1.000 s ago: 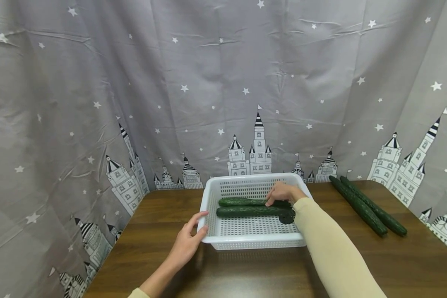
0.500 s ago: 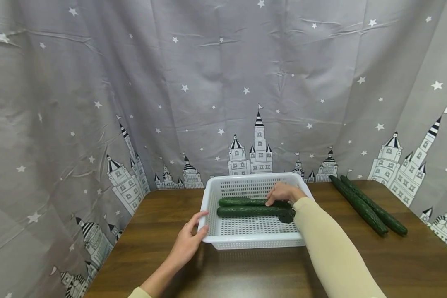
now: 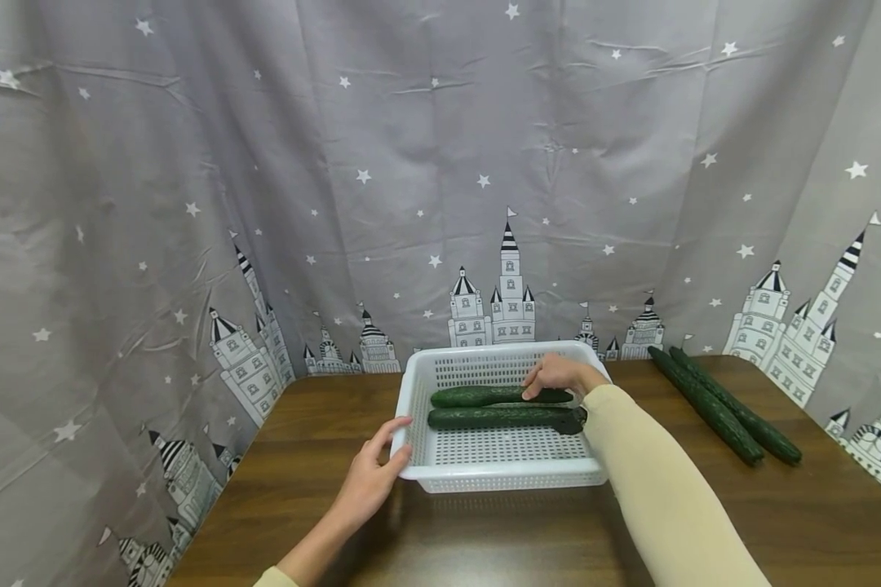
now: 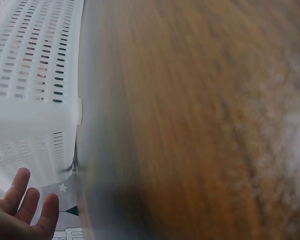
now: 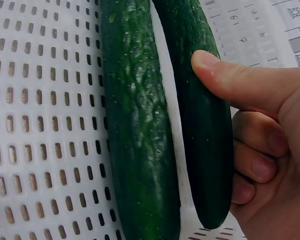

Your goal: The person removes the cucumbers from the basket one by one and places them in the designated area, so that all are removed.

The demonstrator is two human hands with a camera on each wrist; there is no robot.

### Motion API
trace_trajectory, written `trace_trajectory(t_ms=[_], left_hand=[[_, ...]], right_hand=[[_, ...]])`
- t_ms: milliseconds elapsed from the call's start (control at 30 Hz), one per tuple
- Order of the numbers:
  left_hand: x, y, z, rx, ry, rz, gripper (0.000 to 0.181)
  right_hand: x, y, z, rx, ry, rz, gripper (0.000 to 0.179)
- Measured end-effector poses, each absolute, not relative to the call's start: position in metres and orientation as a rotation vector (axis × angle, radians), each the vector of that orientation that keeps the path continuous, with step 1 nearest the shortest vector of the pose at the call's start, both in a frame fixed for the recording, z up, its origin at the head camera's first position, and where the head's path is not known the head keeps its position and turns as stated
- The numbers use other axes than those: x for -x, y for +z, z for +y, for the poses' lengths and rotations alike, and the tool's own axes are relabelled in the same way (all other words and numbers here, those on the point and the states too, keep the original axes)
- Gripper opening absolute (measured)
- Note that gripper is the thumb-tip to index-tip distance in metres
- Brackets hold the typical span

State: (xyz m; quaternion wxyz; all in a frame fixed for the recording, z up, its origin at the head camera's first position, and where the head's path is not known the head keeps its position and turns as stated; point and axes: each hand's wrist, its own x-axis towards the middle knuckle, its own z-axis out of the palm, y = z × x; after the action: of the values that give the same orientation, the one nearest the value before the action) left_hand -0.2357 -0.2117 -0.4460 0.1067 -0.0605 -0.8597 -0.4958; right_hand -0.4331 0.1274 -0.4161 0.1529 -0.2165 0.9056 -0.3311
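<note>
Head view: white basket (image 3: 499, 473) sits on the brown table (image 3: 815, 522), in front of a grey castle curtain (image 3: 264, 163). Left hand (image 3: 370, 481) rests on the basket's left rim, fingers fairly straight over the edge, thumb on the near corner, not clenched around anything. Right hand (image 3: 558, 377) reaches into the basket at its right end and grips the rear cucumber (image 3: 484, 396), which lies lengthwise near the back wall. Front cucumber (image 3: 495, 417) lies just beside it, parallel, inside the basket. Two spare cucumbers (image 3: 727, 406) lie side by side on the table, well apart to the right, near the curtain. Left wrist view: blurred; basket wall (image 4: 35, 75) fills the upper left, table (image 4: 199, 125) the rest, left fingertips (image 4: 25, 200) straight and relaxed at the bottom corner, holding nothing. Right wrist view: right hand (image 5: 269, 150) holds the rear cucumber (image 5: 204, 130), thumb pressed on top, fingers curled underneath near its end. Front cucumber (image 5: 140, 140) lies alongside, a thin gap between the two, both on the perforated basket floor (image 5: 40, 125).
</note>
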Motion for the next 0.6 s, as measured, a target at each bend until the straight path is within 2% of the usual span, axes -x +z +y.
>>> trace_trajectory(t_ms=[600], left_hand=[[0.237,-0.449,-0.213,0.19,-1.427,-2.524,0.041]], right_hand=[[0.427,-0.389,0.132,0.615,-1.077,2.528,0.029]])
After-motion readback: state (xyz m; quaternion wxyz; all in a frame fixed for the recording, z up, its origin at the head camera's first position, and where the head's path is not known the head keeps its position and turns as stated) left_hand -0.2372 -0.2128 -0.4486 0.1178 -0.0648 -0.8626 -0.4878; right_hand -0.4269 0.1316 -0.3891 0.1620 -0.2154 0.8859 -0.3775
